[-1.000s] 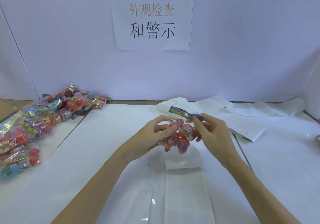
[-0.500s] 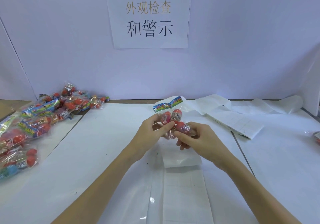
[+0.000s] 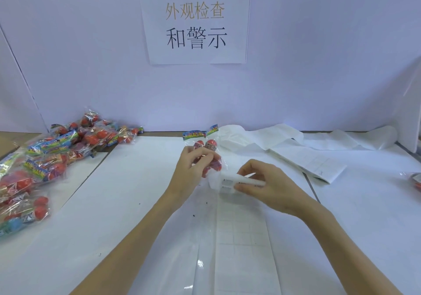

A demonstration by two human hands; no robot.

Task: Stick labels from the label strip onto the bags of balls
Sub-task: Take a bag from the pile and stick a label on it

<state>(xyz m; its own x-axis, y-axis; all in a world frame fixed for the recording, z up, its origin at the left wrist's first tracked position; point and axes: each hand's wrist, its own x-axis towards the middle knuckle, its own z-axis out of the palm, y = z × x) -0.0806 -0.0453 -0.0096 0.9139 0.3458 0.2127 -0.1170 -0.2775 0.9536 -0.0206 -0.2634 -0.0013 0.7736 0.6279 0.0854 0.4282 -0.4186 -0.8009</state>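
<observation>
My left hand (image 3: 193,169) grips a clear bag of red balls (image 3: 208,149) upright above the middle of the table; its colourful header card points away from me. My right hand (image 3: 266,185) pinches the curled far end of the white label strip (image 3: 241,244), which runs from my fingers down toward the near edge. The lifted end of the strip sits just below and right of the bag. Printed labels show on the raised part.
A pile of several bags of balls (image 3: 45,158) lies at the left. Used white backing paper (image 3: 307,149) trails across the back right. Another bag (image 3: 415,180) peeks in at the right edge. A paper sign (image 3: 196,21) hangs on the back wall.
My right hand has let go of the bag and moved down to pinch the end of the label strip. My left hand now holds the bag alone, turned upright.
</observation>
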